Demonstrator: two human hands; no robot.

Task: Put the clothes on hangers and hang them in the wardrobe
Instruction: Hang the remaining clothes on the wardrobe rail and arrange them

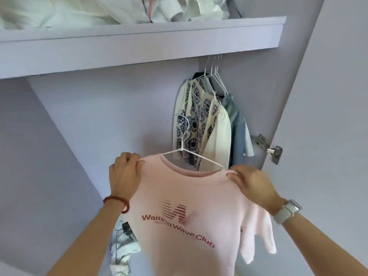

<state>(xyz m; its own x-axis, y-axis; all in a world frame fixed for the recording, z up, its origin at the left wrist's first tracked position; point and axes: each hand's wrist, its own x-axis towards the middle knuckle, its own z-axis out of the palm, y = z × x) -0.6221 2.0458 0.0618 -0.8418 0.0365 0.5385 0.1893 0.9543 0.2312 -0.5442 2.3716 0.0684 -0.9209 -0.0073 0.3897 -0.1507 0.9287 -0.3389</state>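
From where I stand, the far left is plain lilac wardrobe wall (39,156), bare from the shelf down, with wide open room in front of it. The left hand (123,174), a red bead bracelet (116,202) on its wrist, has its fingers (135,159) curled over and pinching the left shoulder seam of a pink T-shirt (185,226). The shirt hangs on a white wire hanger (183,150) held up in mid-air inside the wardrobe opening, its hook curving free in front of the hanging clothes and caught on nothing; red lettering on the chest reads "Waiting Wave Club". Below the left forearm a pale patterned cloth (121,248) shows beside the shirt's lower edge. Overhead, the front edge of the shelf (139,46) runs across the view, with white crumpled fabric (79,10) piled on top of it. The right hand (253,186), a pale watch (286,212) on its wrist, grips the shirt's right shoulder, fingers bent over the cloth just where the hanger's arm ends. Beyond it, under the shelf, a cream dark-printed garment (201,124) and a light blue garment (239,128) hang close together on white hangers, bunched hard against the right side. Just beside them a metal hinge (268,148) sits on the door's edge.
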